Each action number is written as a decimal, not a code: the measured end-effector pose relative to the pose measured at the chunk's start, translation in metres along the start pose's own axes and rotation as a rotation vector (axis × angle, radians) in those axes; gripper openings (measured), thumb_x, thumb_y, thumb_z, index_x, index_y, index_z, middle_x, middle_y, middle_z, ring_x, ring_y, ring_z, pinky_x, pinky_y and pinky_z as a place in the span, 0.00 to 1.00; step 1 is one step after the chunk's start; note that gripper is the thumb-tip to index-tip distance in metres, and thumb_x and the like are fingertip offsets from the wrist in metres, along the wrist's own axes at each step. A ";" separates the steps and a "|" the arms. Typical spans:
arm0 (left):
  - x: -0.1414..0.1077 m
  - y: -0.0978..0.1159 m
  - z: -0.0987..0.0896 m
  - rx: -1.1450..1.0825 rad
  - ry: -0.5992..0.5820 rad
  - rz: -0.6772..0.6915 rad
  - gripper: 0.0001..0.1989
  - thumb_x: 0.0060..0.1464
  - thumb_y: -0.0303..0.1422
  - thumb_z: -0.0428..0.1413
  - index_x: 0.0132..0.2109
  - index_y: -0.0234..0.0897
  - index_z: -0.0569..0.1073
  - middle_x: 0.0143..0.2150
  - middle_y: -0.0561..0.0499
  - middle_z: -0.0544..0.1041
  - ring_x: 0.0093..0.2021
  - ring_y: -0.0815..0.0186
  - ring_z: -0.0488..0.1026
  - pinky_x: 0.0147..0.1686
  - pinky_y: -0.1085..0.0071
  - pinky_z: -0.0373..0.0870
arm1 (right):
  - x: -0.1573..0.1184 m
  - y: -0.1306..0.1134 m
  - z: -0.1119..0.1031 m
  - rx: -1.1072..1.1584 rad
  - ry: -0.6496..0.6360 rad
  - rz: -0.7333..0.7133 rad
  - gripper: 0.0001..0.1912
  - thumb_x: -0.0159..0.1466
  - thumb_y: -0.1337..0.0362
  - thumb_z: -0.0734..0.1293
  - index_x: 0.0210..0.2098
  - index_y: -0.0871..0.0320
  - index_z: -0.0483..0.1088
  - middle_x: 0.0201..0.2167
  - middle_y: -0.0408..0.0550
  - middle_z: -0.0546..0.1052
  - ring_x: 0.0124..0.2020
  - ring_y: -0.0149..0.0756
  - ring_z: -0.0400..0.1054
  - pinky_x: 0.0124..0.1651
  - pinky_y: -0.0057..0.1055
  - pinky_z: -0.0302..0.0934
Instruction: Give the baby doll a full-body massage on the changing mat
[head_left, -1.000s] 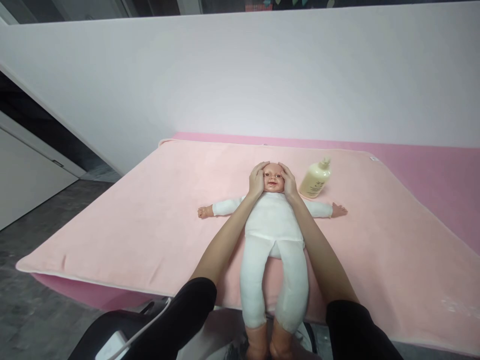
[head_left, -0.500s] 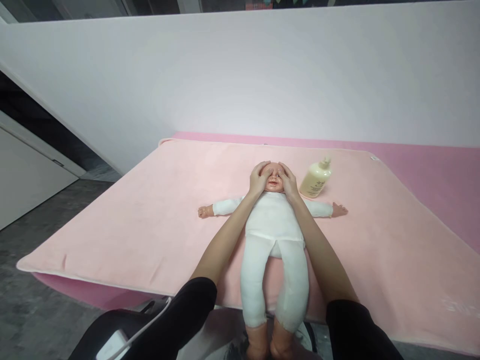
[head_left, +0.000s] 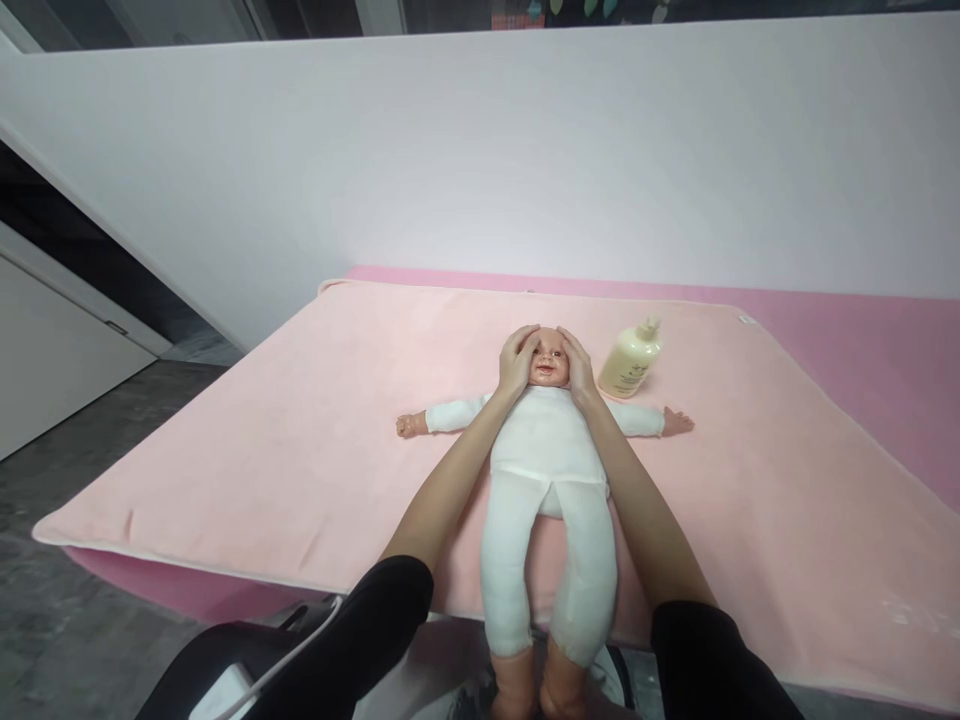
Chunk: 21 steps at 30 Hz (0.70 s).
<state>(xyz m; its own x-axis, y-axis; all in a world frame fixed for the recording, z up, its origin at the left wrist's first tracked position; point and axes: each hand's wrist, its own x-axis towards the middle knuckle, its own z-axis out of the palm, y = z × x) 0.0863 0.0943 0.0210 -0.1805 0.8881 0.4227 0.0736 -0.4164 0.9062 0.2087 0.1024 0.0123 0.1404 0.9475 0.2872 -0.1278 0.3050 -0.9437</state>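
Observation:
A baby doll in a white top and white leggings lies on its back on a pale pink blanket, its arms spread to the sides. My left hand lies against the left side of its head, the fingers stretched up towards the forehead. On the other side my right hand rests along the head in the same way, fingers extended. Between my hands the doll's face shows, eyes and mouth uncovered. The sides of the head are hidden under my palms.
A pale yellow pump bottle stands just right of the doll's head. Behind the pink table rises a white partition. The doll's feet hang past the table's front edge. A white device with a cable is at lower left.
My thumbs have moved outward from over the doll's eyes to the sides of its face, so its eyes now show. The bottle and the doll's body lie as before.

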 end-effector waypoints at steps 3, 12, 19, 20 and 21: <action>0.000 0.002 0.000 -0.003 -0.005 -0.002 0.15 0.51 0.34 0.57 0.46 0.37 0.76 0.52 0.45 0.75 0.54 0.61 0.70 0.57 0.64 0.63 | -0.003 -0.001 -0.001 -0.045 -0.007 -0.010 0.29 0.52 0.49 0.68 0.48 0.58 0.70 0.56 0.51 0.69 0.59 0.41 0.60 0.64 0.40 0.51; 0.003 -0.001 -0.001 -0.029 -0.032 -0.030 0.15 0.53 0.30 0.50 0.46 0.36 0.76 0.53 0.47 0.75 0.57 0.62 0.68 0.59 0.64 0.61 | 0.000 0.000 0.002 0.043 0.038 0.040 0.22 0.52 0.58 0.65 0.44 0.60 0.71 0.53 0.51 0.71 0.56 0.42 0.62 0.63 0.41 0.52; 0.002 -0.007 0.000 -0.088 0.003 -0.018 0.16 0.54 0.30 0.47 0.44 0.36 0.77 0.51 0.47 0.76 0.56 0.61 0.69 0.58 0.65 0.62 | 0.000 0.000 0.004 0.156 0.028 0.118 0.19 0.54 0.61 0.61 0.43 0.62 0.71 0.52 0.51 0.72 0.56 0.43 0.63 0.63 0.40 0.52; 0.002 -0.006 0.000 -0.084 0.000 -0.016 0.15 0.54 0.32 0.49 0.45 0.36 0.77 0.51 0.46 0.76 0.56 0.61 0.69 0.58 0.65 0.62 | 0.000 0.000 0.003 0.133 0.030 0.103 0.20 0.54 0.60 0.62 0.44 0.62 0.71 0.52 0.51 0.72 0.56 0.43 0.62 0.64 0.40 0.52; 0.001 -0.004 0.000 -0.077 -0.002 -0.013 0.14 0.53 0.33 0.52 0.45 0.36 0.77 0.51 0.46 0.76 0.55 0.61 0.69 0.58 0.64 0.62 | -0.001 -0.001 0.002 0.097 0.030 0.080 0.21 0.54 0.59 0.63 0.45 0.61 0.71 0.53 0.51 0.71 0.57 0.42 0.61 0.64 0.39 0.51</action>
<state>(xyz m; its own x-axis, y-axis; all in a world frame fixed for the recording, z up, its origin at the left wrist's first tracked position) 0.0860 0.0975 0.0177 -0.1788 0.8940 0.4109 -0.0046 -0.4184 0.9082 0.2065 0.1014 0.0134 0.1554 0.9664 0.2048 -0.2345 0.2375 -0.9427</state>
